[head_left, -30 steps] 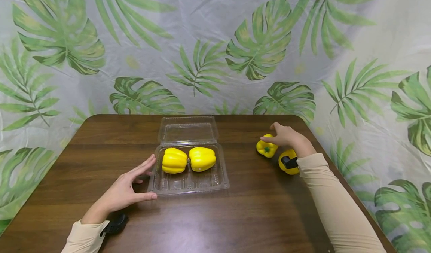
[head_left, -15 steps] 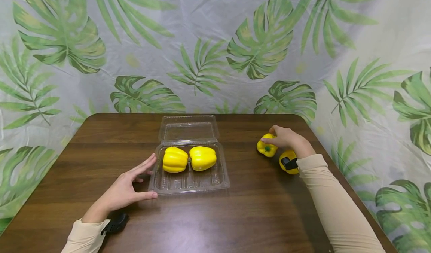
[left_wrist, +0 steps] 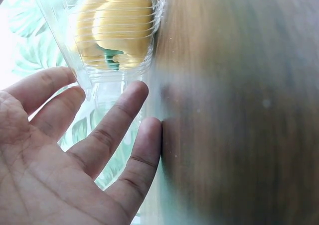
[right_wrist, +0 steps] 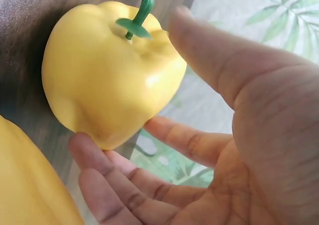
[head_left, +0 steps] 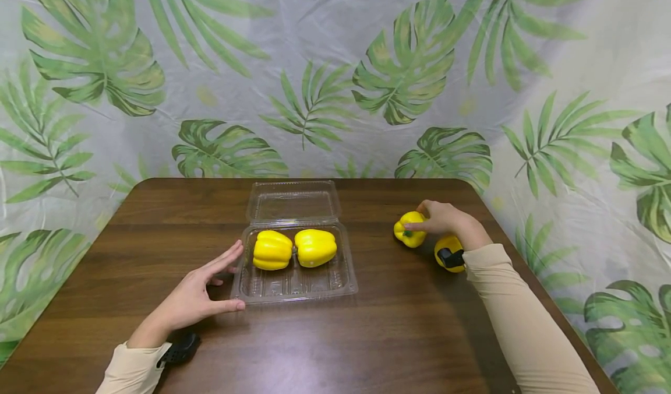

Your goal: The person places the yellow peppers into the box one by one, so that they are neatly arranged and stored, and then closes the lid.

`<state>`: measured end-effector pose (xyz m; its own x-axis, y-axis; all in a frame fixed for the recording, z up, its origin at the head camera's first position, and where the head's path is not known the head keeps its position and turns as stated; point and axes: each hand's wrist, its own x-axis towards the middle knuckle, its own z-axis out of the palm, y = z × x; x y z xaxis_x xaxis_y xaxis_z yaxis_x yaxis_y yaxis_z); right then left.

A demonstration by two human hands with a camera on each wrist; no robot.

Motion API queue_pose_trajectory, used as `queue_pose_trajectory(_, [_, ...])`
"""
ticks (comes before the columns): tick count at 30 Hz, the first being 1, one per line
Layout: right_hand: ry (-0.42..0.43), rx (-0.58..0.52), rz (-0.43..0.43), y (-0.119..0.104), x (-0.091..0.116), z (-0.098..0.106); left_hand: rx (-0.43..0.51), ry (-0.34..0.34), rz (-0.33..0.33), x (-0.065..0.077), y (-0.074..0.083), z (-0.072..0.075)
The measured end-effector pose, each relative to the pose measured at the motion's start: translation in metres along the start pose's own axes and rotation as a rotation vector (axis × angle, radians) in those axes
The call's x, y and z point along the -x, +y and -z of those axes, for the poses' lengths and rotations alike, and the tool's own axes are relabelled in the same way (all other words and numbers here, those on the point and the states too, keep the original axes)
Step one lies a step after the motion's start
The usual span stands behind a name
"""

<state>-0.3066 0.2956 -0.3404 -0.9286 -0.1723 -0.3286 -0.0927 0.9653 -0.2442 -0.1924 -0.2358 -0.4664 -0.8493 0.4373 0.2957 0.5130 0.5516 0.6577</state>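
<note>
My right hand [head_left: 448, 222] holds a yellow bell pepper [head_left: 411, 241] with a green stem, its thumb on one side and fingertips on the other, as the right wrist view shows. A second loose yellow bell pepper [head_left: 445, 243] lies under that wrist, partly covered by the wrist camera. My left hand [head_left: 191, 298] has its fingers spread and fairly straight at the left side of a clear plastic clamshell box [head_left: 293, 289]. Its fingertips touch the box or nearly do. Two yellow bell peppers, one left [head_left: 272, 250] and one right [head_left: 315, 247], lie inside the box.
Hinged back, the clear lid [head_left: 293, 201] lies towards the rear of the brown wooden table [head_left: 314, 347]. A leaf-patterned curtain [head_left: 304, 102] hangs behind the table and along its right side.
My right hand has closed in on the loose pepper, which has shifted slightly left and tilted. The left hand, the box and its two peppers stay in place.
</note>
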Motion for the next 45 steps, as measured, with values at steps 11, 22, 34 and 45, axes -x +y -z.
queue_pose_trajectory(11, [-0.018,0.020,0.040,-0.001,-0.002,0.000,0.000,0.002,-0.003,0.000,0.000,0.001])
queue_pose_trajectory(22, [0.031,-0.033,0.172,0.007,-0.008,-0.009,0.002,0.000,0.004,0.000,0.000,0.000])
queue_pose_trajectory(34, [-0.012,-0.221,0.318,0.009,-0.017,-0.020,0.003,0.007,0.001,0.000,0.000,0.000])
queue_pose_trajectory(45, [0.033,-0.176,0.300,0.007,-0.019,-0.027,-0.002,0.001,0.006,0.000,0.000,0.000])
